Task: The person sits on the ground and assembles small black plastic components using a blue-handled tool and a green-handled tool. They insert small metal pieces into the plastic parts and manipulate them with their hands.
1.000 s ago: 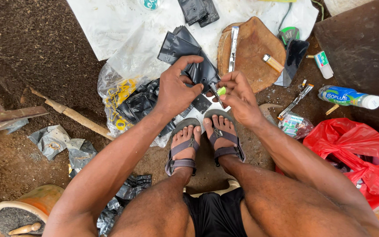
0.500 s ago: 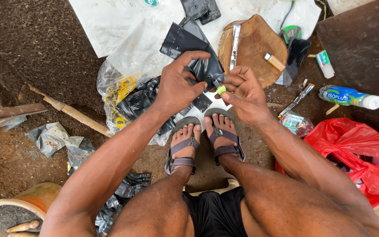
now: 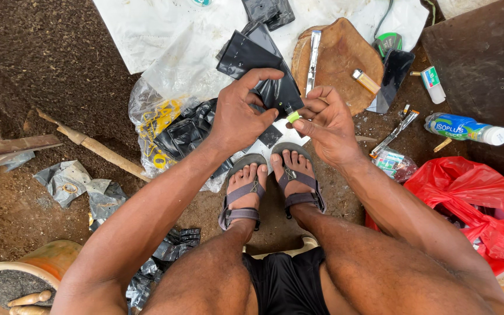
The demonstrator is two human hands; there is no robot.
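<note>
Fingers [image 3: 263, 76] of the left hand [image 3: 241, 114] are curled shut around a black plastic bag [image 3: 258, 64], thumb on its lower edge, holding it up above the sandalled feet [image 3: 269, 186]. Close beside it, the right hand [image 3: 328, 122] pinches a small yellow-green piece [image 3: 293, 116] between thumb and forefinger, right against the bag's lower corner. Beyond the hands a wooden board [image 3: 339, 58] lies on the dirt floor with a knife [image 3: 313, 58] on it. A red plastic bag [image 3: 473, 204] sits near the right leg, a drink bottle [image 3: 465, 128] just above it.
</note>
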